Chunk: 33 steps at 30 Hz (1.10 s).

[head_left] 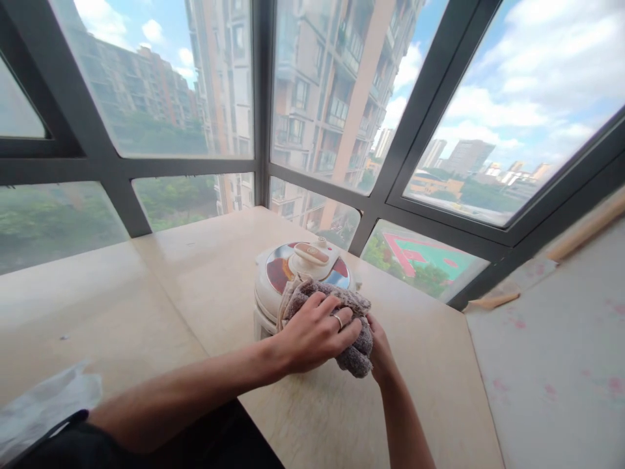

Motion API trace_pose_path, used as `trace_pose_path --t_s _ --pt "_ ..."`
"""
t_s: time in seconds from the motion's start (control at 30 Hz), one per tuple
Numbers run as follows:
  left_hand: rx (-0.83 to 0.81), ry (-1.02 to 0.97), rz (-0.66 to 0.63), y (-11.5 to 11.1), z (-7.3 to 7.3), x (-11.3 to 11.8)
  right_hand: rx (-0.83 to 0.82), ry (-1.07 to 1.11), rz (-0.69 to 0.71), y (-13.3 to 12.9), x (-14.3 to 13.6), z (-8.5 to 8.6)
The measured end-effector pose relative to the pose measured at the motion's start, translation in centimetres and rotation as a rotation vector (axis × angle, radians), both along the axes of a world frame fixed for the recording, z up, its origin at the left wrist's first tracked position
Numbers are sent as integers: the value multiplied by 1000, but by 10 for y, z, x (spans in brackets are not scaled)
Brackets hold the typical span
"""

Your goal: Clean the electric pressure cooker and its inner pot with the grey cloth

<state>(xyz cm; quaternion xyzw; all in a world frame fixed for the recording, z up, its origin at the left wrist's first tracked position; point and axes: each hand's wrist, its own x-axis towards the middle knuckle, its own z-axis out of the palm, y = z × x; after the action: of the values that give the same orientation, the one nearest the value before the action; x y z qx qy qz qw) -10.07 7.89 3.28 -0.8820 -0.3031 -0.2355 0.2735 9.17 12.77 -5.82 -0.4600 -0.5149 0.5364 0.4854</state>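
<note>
A white electric pressure cooker (266, 303) with a shiny lid and a pale top handle (311, 254) stands on the stone-look sill. Bunched against its near right side is a grey-brown cloth (359, 348). My left hand (319, 329), with a ring on one finger, lies over the cloth, its fingers curled into it and pressing it to the cooker. On the cloth's right side, my right hand (382, 352) grips the edge; its fingertips are partly hidden behind the fabric. The cooker's front is mostly covered by my hands and the cloth.
Dark window frames (262, 98) meet in a corner behind the cooker. A crumpled clear plastic sheet (53, 404) lies at the lower left of the sill (161, 286). To the right rises a flowered wall (551, 358) with peeling paper along its edge.
</note>
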Motion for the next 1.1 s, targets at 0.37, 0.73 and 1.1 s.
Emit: trace_pose_path --t_s 0.37,0.73,1.1 --pt "253 -730 20 -6 -70 -84 205 -444 -309 26 6 51" --pt "-474 -1414 306 77 -44 -142 649 -667 -97 52 -89 130" --pt "-806 -1344 399 144 -27 -182 723 -1521 147 73 -141 138"
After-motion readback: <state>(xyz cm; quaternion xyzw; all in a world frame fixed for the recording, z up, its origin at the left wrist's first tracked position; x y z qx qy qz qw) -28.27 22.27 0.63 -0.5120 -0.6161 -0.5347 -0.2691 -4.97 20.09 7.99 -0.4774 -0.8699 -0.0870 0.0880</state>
